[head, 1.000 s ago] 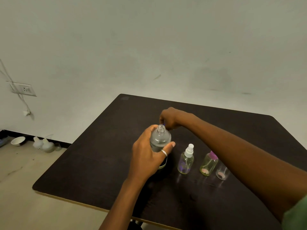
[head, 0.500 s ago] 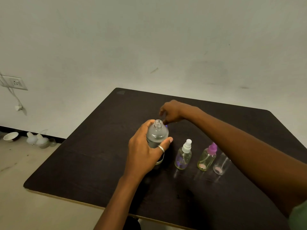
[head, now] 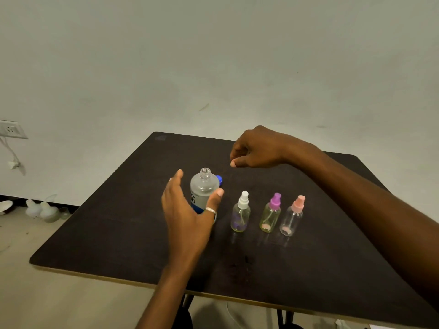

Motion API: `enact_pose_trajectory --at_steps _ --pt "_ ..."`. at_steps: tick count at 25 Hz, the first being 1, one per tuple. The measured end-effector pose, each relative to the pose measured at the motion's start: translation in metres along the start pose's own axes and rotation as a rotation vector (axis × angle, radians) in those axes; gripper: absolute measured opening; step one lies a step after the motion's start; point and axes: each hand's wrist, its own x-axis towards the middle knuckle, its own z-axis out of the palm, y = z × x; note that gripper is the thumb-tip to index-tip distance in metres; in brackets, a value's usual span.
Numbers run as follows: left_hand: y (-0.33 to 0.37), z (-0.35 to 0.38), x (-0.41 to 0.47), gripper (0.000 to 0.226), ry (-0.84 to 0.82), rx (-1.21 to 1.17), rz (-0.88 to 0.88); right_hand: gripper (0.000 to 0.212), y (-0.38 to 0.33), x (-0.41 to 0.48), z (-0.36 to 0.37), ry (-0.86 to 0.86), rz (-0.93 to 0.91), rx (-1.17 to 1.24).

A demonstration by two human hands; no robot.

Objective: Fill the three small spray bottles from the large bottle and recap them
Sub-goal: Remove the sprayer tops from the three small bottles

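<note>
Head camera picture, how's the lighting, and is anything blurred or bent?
Head view: dim, flat light with a greenish cast on the wall; the dark table swallows shadows; the three small spray bottles and the large bottle look sharp; wide-angle stretch enlarges the right forearm; floor clutter at left is soft.

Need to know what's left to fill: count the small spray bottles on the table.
3, upright in a row right of the big bottle: white-topped bottle nearest it, purple-topped bottle in the middle, pink-topped bottle farthest right. All capped; none seems hidden.
</note>
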Motion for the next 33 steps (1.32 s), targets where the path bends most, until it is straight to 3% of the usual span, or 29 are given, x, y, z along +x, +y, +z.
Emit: enact_pose_trajectory --at_steps 2,4,11,20,25,29,33 --pt "0.008 0.008 -0.034 0.065 0.158 -0.02 0.138 0.022 -0.005 -0.013 0.006 -0.031 -0.013 -0.005" --pt "0.011 0.026 -0.056 0.054 0.101 0.01 0.186 0.025 -0.009 -0.02 0.016 -0.06 -0.007 -0.026" --pt "0.003 0.068 -0.058 0.065 -0.155 0.14 0.071 0.037 -0.011 -0.026 0.055 -0.104 0.085 -0.056" --pt "-0.016 0.089 -0.039 0.047 -0.163 0.159 0.001 0.04 -0.019 -0.029 0.07 -0.062 0.131 -0.136" --pt "-0.02 0.088 -0.039 0.042 -0.167 0.153 0.015 0.045 -0.02 -0.032 0.075 -0.034 0.065 -0.119" --pt "-0.02 0.085 -0.038 0.041 -0.172 0.119 0.032 0.038 -0.018 -0.035 0.078 -0.001 -0.008 -0.139" --pt "-0.018 0.084 -0.038 0.039 -0.183 0.112 0.035 0.016 -0.016 -0.034 0.078 -0.036 -0.06 -0.165"
